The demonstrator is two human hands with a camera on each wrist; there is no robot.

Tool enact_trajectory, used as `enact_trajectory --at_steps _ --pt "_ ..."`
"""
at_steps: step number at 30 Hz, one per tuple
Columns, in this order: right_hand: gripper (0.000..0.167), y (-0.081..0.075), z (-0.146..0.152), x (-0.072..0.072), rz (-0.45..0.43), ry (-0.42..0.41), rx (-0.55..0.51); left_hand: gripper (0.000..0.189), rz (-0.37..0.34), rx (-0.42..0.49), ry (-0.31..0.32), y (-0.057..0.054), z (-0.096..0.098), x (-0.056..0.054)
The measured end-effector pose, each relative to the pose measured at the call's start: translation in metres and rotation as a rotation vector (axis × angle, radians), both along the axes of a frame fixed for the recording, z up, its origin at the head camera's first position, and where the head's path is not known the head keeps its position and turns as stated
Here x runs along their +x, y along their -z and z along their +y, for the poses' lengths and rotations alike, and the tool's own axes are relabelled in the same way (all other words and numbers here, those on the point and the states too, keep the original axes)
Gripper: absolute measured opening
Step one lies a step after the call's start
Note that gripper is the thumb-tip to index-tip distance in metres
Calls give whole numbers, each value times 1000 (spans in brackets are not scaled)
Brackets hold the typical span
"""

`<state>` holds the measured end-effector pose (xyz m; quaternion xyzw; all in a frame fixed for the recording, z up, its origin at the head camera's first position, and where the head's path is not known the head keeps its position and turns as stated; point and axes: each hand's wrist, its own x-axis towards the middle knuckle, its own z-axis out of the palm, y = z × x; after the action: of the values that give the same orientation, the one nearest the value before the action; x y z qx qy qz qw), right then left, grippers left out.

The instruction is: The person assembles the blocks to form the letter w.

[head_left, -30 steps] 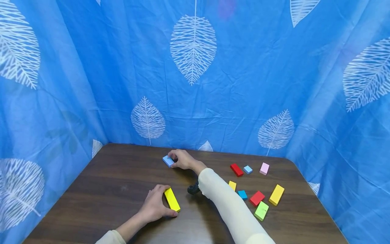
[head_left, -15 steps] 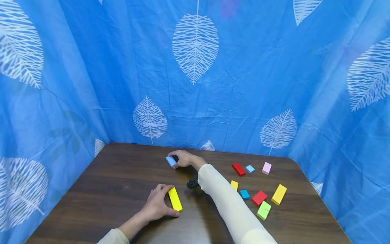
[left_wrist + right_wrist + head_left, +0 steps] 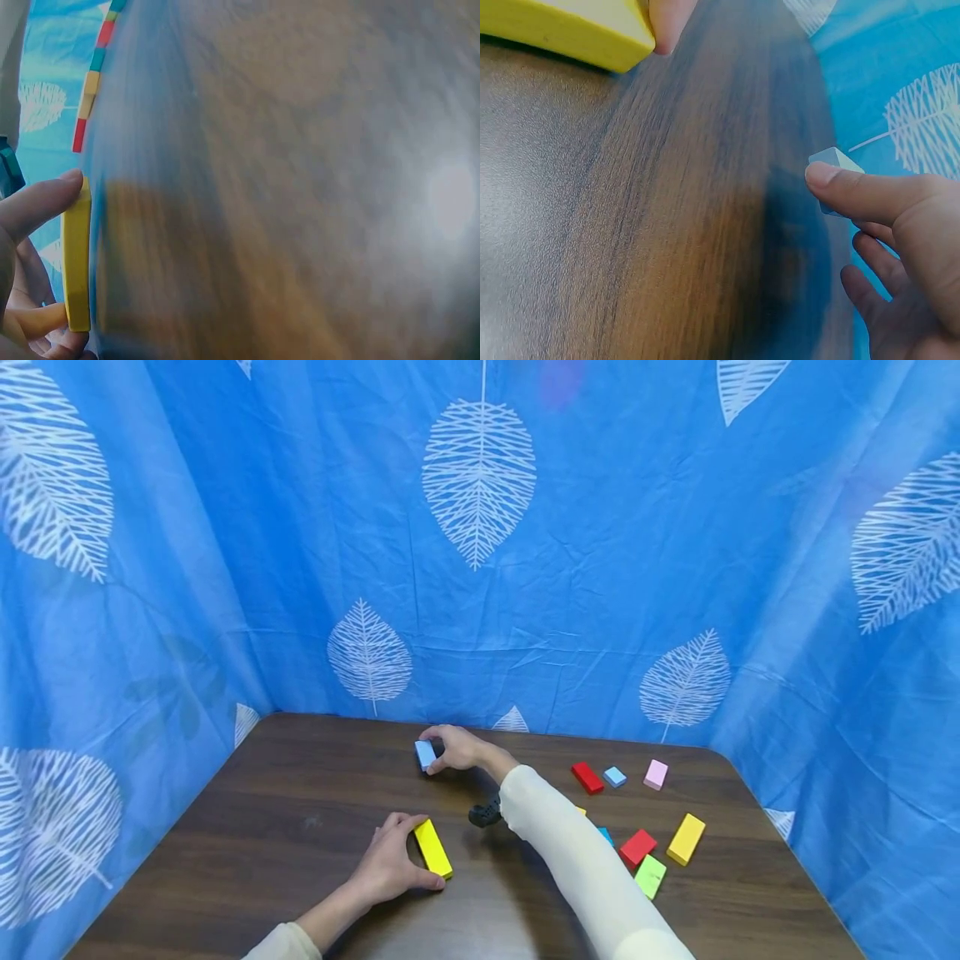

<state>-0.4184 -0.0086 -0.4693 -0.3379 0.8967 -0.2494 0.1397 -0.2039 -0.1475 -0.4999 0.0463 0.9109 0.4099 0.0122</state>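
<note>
Near the front middle of the table, my left hand (image 3: 390, 862) holds a long yellow block (image 3: 432, 849) by its two ends, thumb at the near end and fingers at the far end. The left wrist view shows the same yellow block (image 3: 76, 259) between thumb and fingers, low at the tabletop. Toward the back edge, my right hand (image 3: 459, 749) pinches a light blue block (image 3: 425, 755) between thumb and fingers. In the right wrist view the thumb presses one end of that light blue block (image 3: 832, 161); its far end is hidden.
On the right of the wooden table (image 3: 300, 777) lie a red block (image 3: 587, 777), a small light blue block (image 3: 615, 777), a pink block (image 3: 656, 774), another red block (image 3: 637, 847), a green block (image 3: 650, 876) and a yellow block (image 3: 686, 839). A blue leaf-patterned curtain (image 3: 585, 568) hangs behind.
My right hand has turned the light blue block so it points more nearly front to back, shifting it slightly right. The left hand keeps its hold on the yellow block.
</note>
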Motion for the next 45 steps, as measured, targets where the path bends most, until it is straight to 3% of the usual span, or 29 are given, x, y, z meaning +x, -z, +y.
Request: enact_trajectory --at_steps 6,14,21,38,45 --pt "58 -5 7 4 -8 18 -43 97 -4 21 17 -4 9 2" --pt "60 -7 24 15 21 -23 -40 98 29 24 35 -8 17 7" --pt "60 -4 34 27 46 -62 -11 99 42 -4 35 -5 22 8" --pt "57 10 35 52 0 -133 14 99 38 -46 62 1 23 8" --pt "56 16 32 57 36 -182 48 100 51 -47 53 3 23 9"
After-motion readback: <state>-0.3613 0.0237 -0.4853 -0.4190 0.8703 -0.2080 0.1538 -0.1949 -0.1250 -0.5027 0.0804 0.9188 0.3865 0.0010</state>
